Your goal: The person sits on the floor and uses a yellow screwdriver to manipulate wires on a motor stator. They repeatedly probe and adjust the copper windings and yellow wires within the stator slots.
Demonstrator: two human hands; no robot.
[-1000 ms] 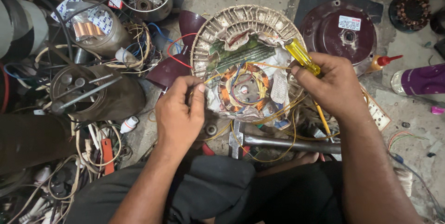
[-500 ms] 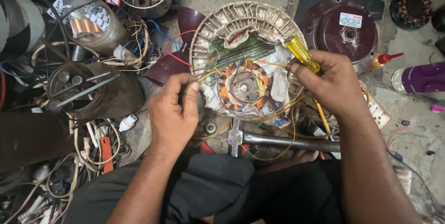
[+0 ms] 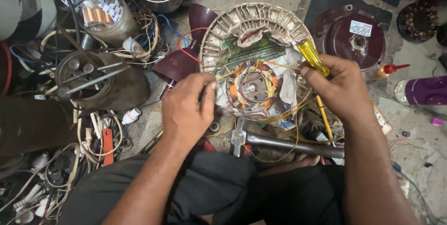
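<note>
Since a second ago the left hand (image 3: pixel 186 108) has pinched wire at the stator (image 3: pixel 252 85) edge, the right hand (image 3: pixel 337 87) gripping the yellow screwdriver (image 3: pixel 314 59), whose blade could nick winding insulation.

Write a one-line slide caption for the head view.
Left hand pinches wire at a round copper-wound stator in a pale ribbed housing; right hand grips a yellow-handled screwdriver.
</note>
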